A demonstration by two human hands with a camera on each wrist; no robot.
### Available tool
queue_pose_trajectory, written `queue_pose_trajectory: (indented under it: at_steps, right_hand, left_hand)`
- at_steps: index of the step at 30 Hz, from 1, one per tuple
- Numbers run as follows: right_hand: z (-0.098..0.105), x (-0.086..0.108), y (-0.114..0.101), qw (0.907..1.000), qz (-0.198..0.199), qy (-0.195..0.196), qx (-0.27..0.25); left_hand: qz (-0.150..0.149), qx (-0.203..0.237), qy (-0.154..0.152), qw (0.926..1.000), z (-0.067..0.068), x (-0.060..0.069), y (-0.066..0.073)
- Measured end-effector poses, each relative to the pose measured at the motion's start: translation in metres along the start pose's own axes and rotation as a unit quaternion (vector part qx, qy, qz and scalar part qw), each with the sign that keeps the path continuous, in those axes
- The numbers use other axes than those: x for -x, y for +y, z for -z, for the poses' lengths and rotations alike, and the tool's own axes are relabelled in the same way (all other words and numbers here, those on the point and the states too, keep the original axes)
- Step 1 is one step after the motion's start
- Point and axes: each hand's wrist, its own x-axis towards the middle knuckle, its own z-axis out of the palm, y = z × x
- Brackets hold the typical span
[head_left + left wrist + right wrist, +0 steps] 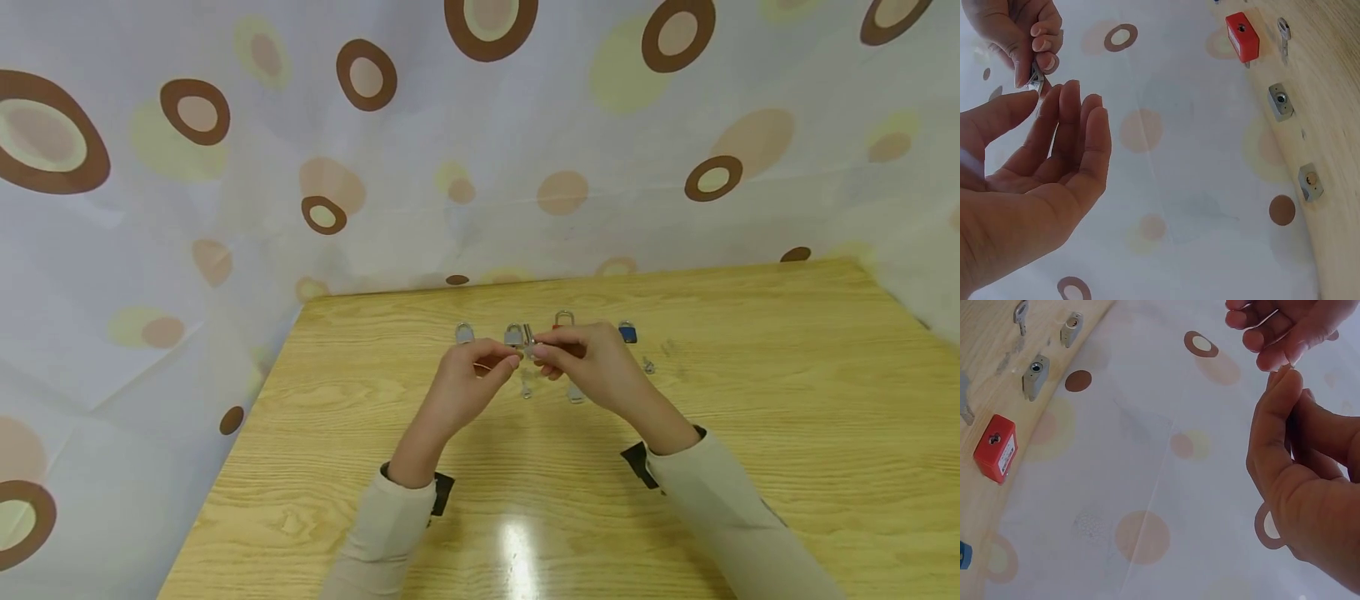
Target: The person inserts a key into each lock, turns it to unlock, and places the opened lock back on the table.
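My right hand [588, 362] pinches a small silvery metal piece [528, 333] that looks like a key or keys; the fingers cover much of it. Close against it, my left hand [474, 382] brings thumb and index tips together on the near end of the piece. In the left wrist view the piece [1036, 80] shows between the two hands' fingertips. A grey padlock [513, 336] stands just behind the hands, another grey padlock [465, 333] to its left. The red padlock [558, 326] is partly hidden behind my right hand.
A blue padlock [627, 333] stands at the right of the row. Small keys lie nearer on the wooden table [300, 467]: one key [527, 390] below the hands, another key [576, 395] under the right hand, and keys [649, 366] farther right. A patterned cloth [420, 150] hangs behind.
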Motion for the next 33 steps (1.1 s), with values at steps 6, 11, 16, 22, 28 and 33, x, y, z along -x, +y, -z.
queue_pose_trajectory:
  at_steps: [6,11,16,22,28,33]
  right_hand:
    - [0.002,0.002,0.002,0.9998,0.016,0.0,-0.01]
    - [0.005,0.004,0.001,0.9995,0.019,-0.006,-0.026]
    - [0.008,0.007,0.0,0.9994,0.014,-0.016,-0.028]
    - [0.009,0.008,-0.001,0.9988,0.024,-0.021,-0.038]
    - [0.009,0.009,-0.003,0.9994,0.024,0.002,-0.025]
    - [0.006,0.01,-0.003,0.9973,-0.003,0.037,-0.063]
  left_hand:
    - [-0.001,0.039,0.0,0.9992,-0.006,-0.002,0.001]
    - [0.011,0.069,0.014,0.9974,-0.01,-0.003,0.001]
    - [0.011,0.103,0.032,0.9941,-0.012,-0.003,0.0]
    - [-0.005,0.132,0.046,0.9901,-0.011,-0.002,-0.001]
    - [-0.019,0.154,0.058,0.9862,-0.014,-0.005,0.003]
    - [-0.037,0.161,0.072,0.9836,-0.02,-0.008,0.006]
